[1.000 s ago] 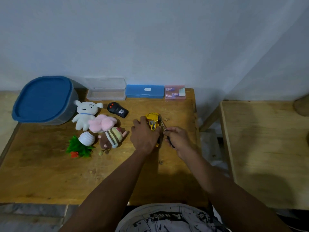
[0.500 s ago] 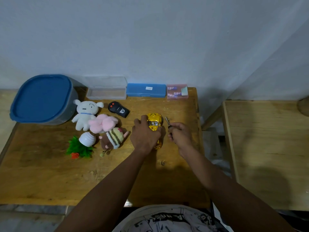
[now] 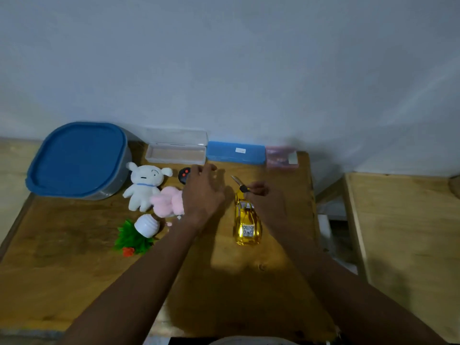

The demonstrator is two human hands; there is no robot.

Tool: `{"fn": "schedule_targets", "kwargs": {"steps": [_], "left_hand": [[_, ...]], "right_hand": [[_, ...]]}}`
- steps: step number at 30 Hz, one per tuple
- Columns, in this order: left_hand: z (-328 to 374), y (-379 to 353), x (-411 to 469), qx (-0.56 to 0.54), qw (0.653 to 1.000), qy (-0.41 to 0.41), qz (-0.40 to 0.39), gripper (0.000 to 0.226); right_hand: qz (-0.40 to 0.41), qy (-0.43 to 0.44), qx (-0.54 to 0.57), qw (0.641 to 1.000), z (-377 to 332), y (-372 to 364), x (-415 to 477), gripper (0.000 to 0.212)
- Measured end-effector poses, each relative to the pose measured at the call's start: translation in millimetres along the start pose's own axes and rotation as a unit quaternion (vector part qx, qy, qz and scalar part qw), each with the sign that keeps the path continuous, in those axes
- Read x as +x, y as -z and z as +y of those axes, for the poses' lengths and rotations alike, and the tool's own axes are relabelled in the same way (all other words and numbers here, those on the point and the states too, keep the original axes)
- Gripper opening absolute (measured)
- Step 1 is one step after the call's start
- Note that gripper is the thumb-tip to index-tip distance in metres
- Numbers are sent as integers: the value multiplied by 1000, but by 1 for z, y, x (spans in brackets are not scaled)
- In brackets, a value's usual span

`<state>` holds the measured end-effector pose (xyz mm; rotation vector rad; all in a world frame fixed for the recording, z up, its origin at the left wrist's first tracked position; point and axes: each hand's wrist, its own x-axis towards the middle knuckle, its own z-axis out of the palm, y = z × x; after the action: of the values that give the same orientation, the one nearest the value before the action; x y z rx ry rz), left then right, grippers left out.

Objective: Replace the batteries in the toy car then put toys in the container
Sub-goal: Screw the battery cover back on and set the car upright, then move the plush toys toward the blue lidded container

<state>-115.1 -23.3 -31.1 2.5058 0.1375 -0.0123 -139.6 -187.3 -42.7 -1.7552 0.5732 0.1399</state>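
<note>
While both hands work over the wooden table (image 3: 74,270), one shiny yellow toy car (image 3: 247,224) lies on the boards just at five o'clock from the left hand (image 3: 202,192), its nose pointing toward the person. That left hand hovers with fingers spread and loose, grasping nothing, partly covering one black remote with red buttons (image 3: 184,174) at its eleven o'clock. At the car's twelve o'clock, the right hand (image 3: 268,202) pinches one small screwdriver with a dark handle (image 3: 240,184), its metal tip aimed toward the wall.

Three soft toys can be counted: one white plush dog (image 3: 144,185), one pink plush (image 3: 166,201) touching it at its four o'clock, and perhaps a third hidden under the left wrist, though the view is too blocked to say. One small artificial green plant in a white pot (image 3: 139,235) lies tipped over at seven o'clock from the pink plush.

Along the wall stand four containers: one large grey tub with a blue lid (image 3: 77,159), closed; one clear plastic box (image 3: 176,151), open and apparently empty; one flat blue case (image 3: 236,153), shut; one pink packet (image 3: 281,156), contents blurred.
</note>
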Motion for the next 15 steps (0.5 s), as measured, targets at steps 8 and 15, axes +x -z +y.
{"fn": "schedule_targets", "kwargs": {"steps": [8, 15], "left_hand": [[-56, 68, 106, 123, 984, -123, 39, 58], [-100, 87, 146, 206, 975, -83, -8, 61]], "right_hand": [[-76, 124, -188, 971, -60, -88, 52, 11], [-59, 205, -310, 926, -79, -160, 89, 12]]}}
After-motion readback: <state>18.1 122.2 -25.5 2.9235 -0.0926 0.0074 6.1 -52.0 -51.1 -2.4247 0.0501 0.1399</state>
